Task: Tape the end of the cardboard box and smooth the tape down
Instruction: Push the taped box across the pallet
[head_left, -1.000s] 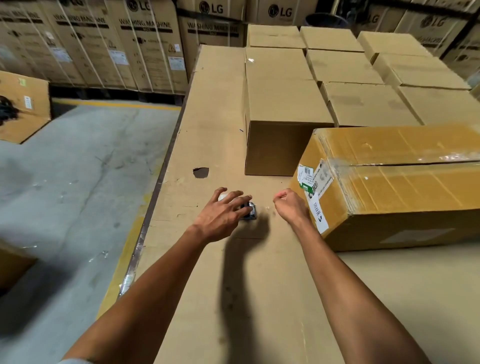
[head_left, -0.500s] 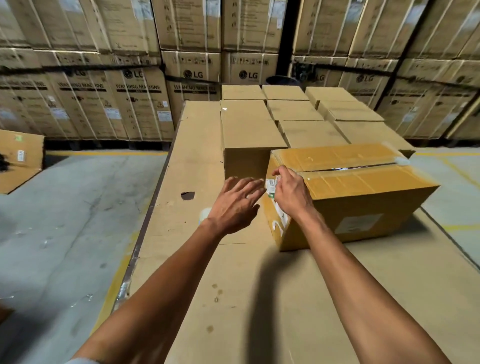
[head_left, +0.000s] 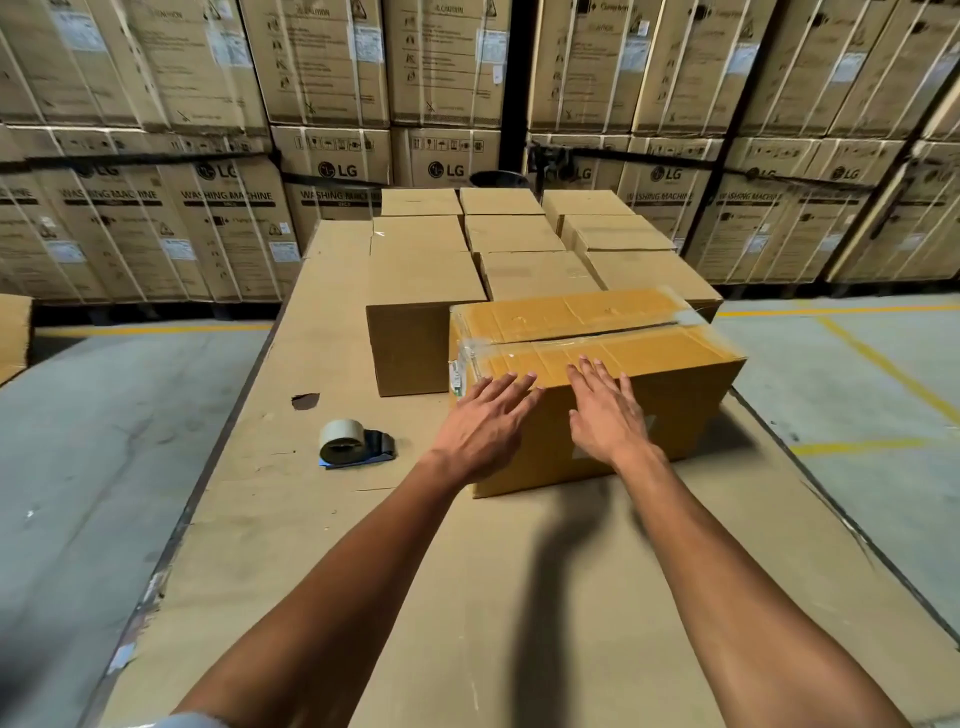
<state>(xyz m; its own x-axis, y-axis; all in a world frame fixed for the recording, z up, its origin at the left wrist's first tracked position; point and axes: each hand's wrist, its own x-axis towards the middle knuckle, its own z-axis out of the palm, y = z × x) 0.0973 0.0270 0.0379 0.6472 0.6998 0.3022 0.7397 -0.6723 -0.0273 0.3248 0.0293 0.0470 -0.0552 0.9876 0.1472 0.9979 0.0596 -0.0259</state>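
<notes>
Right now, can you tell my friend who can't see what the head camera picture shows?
Two bare hands, left hand and right hand, lie open and flat on a taped cardboard box. A tape dispenser rests apart, to the left, on the cardboard-covered table.

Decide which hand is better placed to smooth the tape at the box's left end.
Left. The left hand hovers open beside the taped left end of the cardboard box, while the right hand sits nearer the box's middle.
</notes>
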